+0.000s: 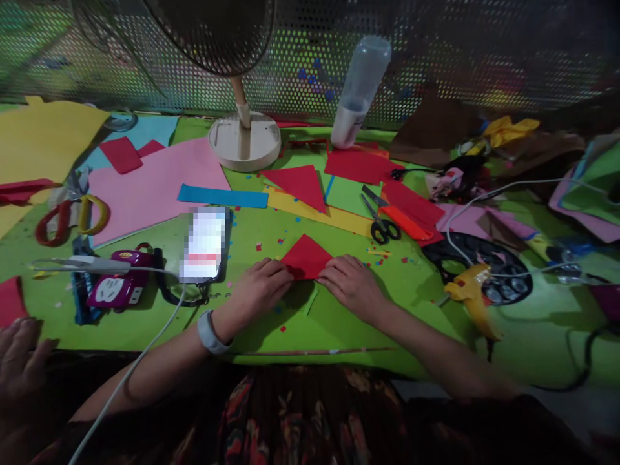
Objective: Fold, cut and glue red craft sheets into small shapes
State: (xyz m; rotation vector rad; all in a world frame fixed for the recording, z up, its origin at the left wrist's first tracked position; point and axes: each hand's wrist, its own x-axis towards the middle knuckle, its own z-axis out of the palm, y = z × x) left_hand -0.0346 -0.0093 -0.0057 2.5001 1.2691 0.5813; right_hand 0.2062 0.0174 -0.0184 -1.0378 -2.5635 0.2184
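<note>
A red sheet of paper folded into a triangle [306, 258] lies on the green table, its point facing away from me. My left hand [264, 284] grips the triangle's left corner, fingers pressed together. At the right corner, my right hand [349, 284] pinches the paper in the same way. A thin green paper sliver [312, 302] lies just below the fold, among small red and blue scraps. Beyond the triangle are a yellow paper strip [334, 219], another red paper triangle [303, 184] and black-handled scissors [382, 223].
A phone [206, 245] with a cable lies left of my hands, near a purple device [123, 278] and red-and-yellow-handled scissors [72, 216]. A fan [245, 142] and a bottle [361, 90] stand behind. A yellow glue gun [472, 294] lies right. Another person's hand [22, 352] rests far left.
</note>
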